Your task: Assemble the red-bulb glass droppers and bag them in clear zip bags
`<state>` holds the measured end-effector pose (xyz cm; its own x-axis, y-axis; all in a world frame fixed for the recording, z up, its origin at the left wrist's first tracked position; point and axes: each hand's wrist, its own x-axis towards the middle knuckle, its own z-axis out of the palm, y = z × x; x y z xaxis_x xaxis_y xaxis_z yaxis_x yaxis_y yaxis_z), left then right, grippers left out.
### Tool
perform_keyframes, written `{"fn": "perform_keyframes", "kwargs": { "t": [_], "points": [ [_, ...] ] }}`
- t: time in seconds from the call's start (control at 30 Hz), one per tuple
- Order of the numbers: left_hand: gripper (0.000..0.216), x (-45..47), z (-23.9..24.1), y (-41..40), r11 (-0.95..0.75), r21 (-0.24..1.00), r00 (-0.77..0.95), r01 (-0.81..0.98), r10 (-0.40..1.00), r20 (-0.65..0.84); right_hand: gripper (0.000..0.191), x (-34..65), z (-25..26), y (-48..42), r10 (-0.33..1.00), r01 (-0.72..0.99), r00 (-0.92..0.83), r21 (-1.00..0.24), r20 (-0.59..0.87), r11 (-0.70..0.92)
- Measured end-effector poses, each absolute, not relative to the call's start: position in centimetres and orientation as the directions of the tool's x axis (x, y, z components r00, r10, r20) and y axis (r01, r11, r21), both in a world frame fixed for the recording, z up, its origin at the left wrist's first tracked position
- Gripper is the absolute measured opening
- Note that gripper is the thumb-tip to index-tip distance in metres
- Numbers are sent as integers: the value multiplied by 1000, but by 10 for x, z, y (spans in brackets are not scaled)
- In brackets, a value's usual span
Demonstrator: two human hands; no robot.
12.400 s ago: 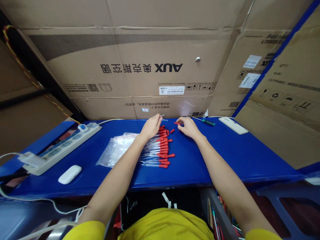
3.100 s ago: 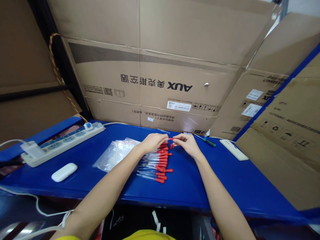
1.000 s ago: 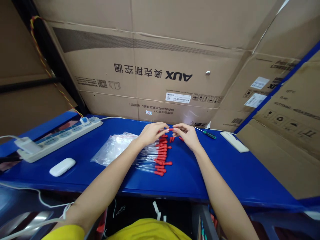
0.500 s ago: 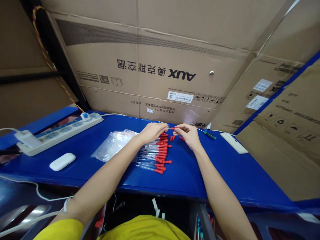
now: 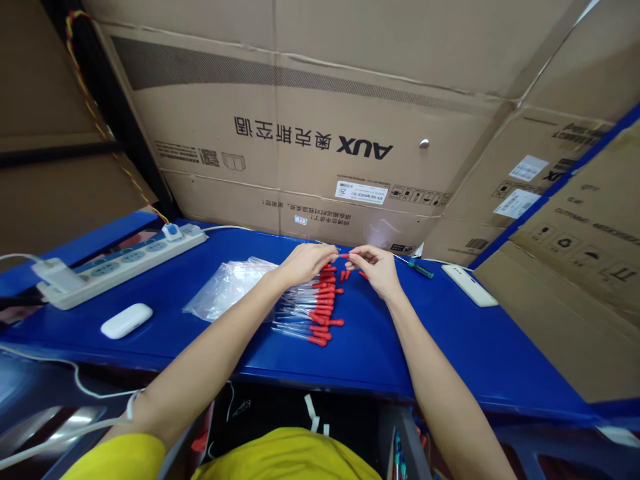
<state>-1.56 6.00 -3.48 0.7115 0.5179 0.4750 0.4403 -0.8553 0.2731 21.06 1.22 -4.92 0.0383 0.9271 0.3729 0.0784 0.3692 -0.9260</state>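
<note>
My left hand (image 5: 309, 261) is closed in a pinch at the back of the table, around the clear tube of a dropper that mostly hides behind my fingers. Facing it, my right hand (image 5: 376, 267) pinches a red rubber bulb (image 5: 345, 256) at the tube's end. How far the bulb sits over the tube is too small to tell. Below my left hand lies a row of droppers (image 5: 323, 311), clear tubes to the left and red bulbs to the right. Several loose red bulbs (image 5: 345, 275) rest between my hands. A clear plastic bag (image 5: 227, 288) lies by my left forearm.
A power strip (image 5: 125, 265) and a white earbud case (image 5: 127, 321) are on the left of the blue table (image 5: 370, 347). A green-handled screwdriver (image 5: 420, 269) and a phone (image 5: 469, 285) lie right. Cardboard (image 5: 310, 87) stands along the back.
My right fingertips have shifted slightly along the red bulb, covering it a little differently. Both hands stay in the same place, and the droppers on the table have not moved.
</note>
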Motion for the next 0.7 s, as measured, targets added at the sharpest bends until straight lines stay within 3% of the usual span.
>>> {"fn": "perform_keyframes", "kwargs": {
  "t": [0.7],
  "points": [
    [43,-14,-39,61,-859,280,707,429,513,488,45,205,-50,8,892,163,51,-885,449,437]
  ]
}}
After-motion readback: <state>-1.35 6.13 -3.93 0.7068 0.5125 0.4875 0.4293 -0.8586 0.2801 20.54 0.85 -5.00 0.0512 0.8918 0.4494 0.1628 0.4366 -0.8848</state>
